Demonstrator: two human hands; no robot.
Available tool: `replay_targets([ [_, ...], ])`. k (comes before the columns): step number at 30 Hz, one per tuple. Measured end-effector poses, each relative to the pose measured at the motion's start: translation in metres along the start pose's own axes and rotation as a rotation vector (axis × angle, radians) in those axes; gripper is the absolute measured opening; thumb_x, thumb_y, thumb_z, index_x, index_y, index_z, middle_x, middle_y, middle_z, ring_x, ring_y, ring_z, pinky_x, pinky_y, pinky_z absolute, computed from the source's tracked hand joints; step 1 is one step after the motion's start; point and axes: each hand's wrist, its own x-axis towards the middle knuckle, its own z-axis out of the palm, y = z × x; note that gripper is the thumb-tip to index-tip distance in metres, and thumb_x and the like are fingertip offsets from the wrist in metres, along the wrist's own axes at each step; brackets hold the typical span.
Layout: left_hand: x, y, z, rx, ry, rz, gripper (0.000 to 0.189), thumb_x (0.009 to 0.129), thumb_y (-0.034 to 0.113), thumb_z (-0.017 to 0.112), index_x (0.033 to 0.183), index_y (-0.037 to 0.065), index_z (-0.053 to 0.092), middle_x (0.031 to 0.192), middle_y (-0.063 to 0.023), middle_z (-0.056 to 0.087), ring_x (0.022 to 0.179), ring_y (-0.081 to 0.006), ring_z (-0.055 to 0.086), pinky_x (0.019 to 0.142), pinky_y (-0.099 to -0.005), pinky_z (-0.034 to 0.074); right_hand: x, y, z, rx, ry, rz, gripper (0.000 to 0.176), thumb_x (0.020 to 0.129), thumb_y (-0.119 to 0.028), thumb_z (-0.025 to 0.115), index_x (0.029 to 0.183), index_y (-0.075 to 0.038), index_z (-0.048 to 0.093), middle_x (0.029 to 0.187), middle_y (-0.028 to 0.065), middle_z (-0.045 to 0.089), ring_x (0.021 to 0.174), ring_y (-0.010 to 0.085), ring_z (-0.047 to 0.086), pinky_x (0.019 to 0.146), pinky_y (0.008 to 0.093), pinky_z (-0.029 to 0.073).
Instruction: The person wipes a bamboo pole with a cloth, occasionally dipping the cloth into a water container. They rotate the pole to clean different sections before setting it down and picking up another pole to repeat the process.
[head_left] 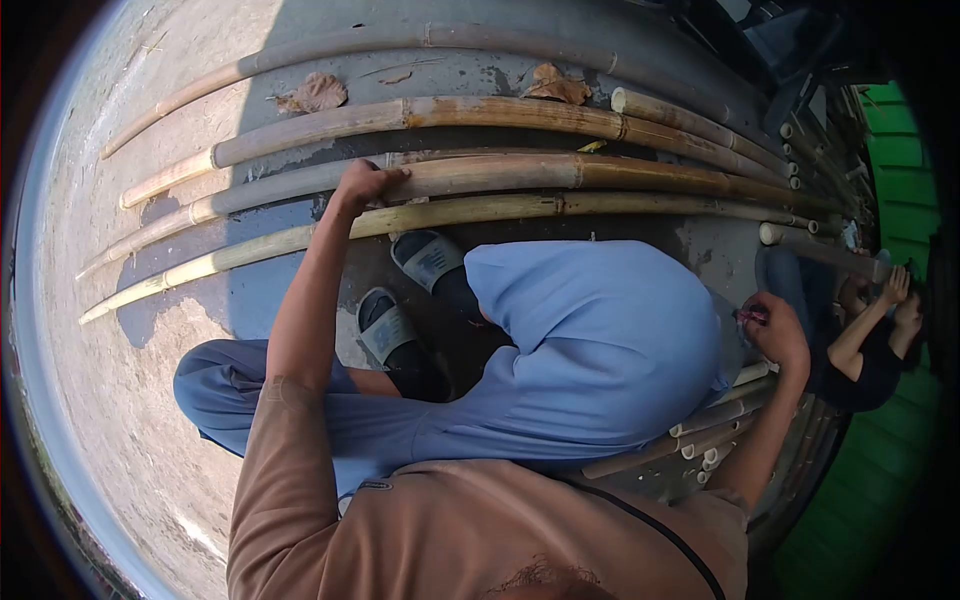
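Several long bamboo poles lie side by side on the concrete in front of me. My left hand is at the end of a thick brown bamboo pole, its fingers bent over the pole's near end. A paler yellow-green pole runs just below it, close to my sandals. On the right, beside my knee, my right hand is closed around a small reddish object, too small to make out.
Dry leaves lie between the upper poles. More cut bamboo is stacked beside my right leg. At the far right another person sits by a green corrugated sheet. A dark object stands at the upper right.
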Motion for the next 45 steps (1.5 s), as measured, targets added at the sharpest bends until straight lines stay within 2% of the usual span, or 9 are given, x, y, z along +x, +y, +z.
replay_targets([
  [5,-0.006,-0.012,0.015,-0.045,0.105,-0.012,0.072,0.080,0.053,0.091,0.098,-0.014,0.072,0.085,-0.0171,0.076,0.059,-0.0207,0.070,0.060,-0.0361,0.057,0.028,-0.104,-0.010,0.311,0.357,0.006,0.025,0.092,-0.007,0.069,0.118,-0.005,0.069,0.092,0.0150,0.074,0.082,0.0243,0.070,0.081,0.0331,0.054],
  [7,-0.009,-0.018,0.022,-0.009,0.236,0.057,0.084,0.080,0.062,0.089,0.123,-0.007,0.068,0.104,-0.0245,0.078,0.084,-0.0318,0.077,0.079,-0.0417,0.061,0.070,-0.134,0.028,0.481,0.387,-0.159,0.025,0.094,-0.010,0.070,0.119,-0.005,0.069,0.095,0.0143,0.075,0.085,0.0231,0.072,0.082,0.0342,0.055],
  [9,0.007,-0.034,0.022,0.135,0.309,0.213,0.087,0.080,0.065,0.087,0.133,-0.001,0.067,0.112,-0.0273,0.077,0.101,-0.0384,0.077,0.090,-0.0452,0.060,0.107,-0.164,0.077,0.539,0.330,-0.180,0.027,0.093,-0.013,0.073,0.119,-0.006,0.070,0.099,0.0131,0.077,0.090,0.0221,0.073,0.085,0.0352,0.056],
  [18,0.020,-0.044,0.025,0.295,0.296,0.301,0.070,0.093,0.058,0.078,0.138,0.005,0.069,0.093,-0.0243,0.078,0.087,-0.0316,0.079,0.082,-0.0432,0.059,0.140,-0.156,0.175,0.646,-0.129,-0.030,0.037,0.091,-0.036,0.084,0.118,-0.014,0.073,0.109,0.0093,0.079,0.105,0.0207,0.075,0.092,0.0348,0.057],
  [24,0.017,-0.045,0.023,0.294,0.237,0.285,0.069,0.094,0.056,0.077,0.135,0.001,0.070,0.110,-0.0249,0.074,0.082,-0.0332,0.078,0.084,-0.0441,0.060,0.154,-0.138,0.183,0.645,0.069,-0.161,0.037,0.085,-0.026,0.084,0.116,-0.009,0.072,0.108,0.0128,0.078,0.104,0.0300,0.076,0.093,0.0404,0.057],
  [29,0.017,-0.060,0.026,0.474,0.329,0.507,0.068,0.096,0.054,0.076,0.133,-0.003,0.069,0.140,-0.0288,0.058,0.108,-0.0432,0.072,0.101,-0.0468,0.055,0.252,-0.169,0.241,0.598,0.887,-0.181,0.041,0.085,-0.025,0.081,0.121,-0.010,0.071,0.117,0.0204,0.072,0.110,0.0431,0.068,0.097,0.0484,0.054],
  [33,0.013,-0.064,0.052,0.183,0.351,0.441,0.067,0.101,0.058,0.067,0.127,-0.004,0.068,0.117,-0.0301,0.070,0.119,-0.0476,0.067,0.104,-0.0491,0.052,0.279,-0.245,0.278,0.324,0.965,-0.280,0.043,0.091,-0.042,0.074,0.118,-0.009,0.069,0.133,0.0188,0.058,0.131,0.0417,0.048,0.109,0.0603,0.037],
  [37,0.013,-0.060,0.085,-0.095,0.560,0.239,0.052,0.103,0.047,0.064,0.099,-0.004,0.066,0.094,-0.0293,0.072,0.091,-0.0435,0.070,0.084,-0.0482,0.053,0.250,-0.344,0.294,0.496,0.771,-0.847,0.024,0.095,-0.030,0.070,0.109,-0.011,0.072,0.119,0.0137,0.065,0.121,0.0374,0.058,0.108,0.0562,0.040],
  [45,0.034,-0.082,0.083,-0.347,0.592,0.417,0.036,0.101,0.029,0.054,0.089,-0.004,0.059,0.077,-0.0206,0.059,0.074,-0.0257,0.053,0.075,-0.0415,0.047,0.290,-0.229,0.263,0.333,0.907,-0.430,0.039,0.096,-0.025,0.064,0.130,-0.008,0.064,0.123,0.0156,0.070,0.124,0.0360,0.062,0.112,0.0555,0.039],
])
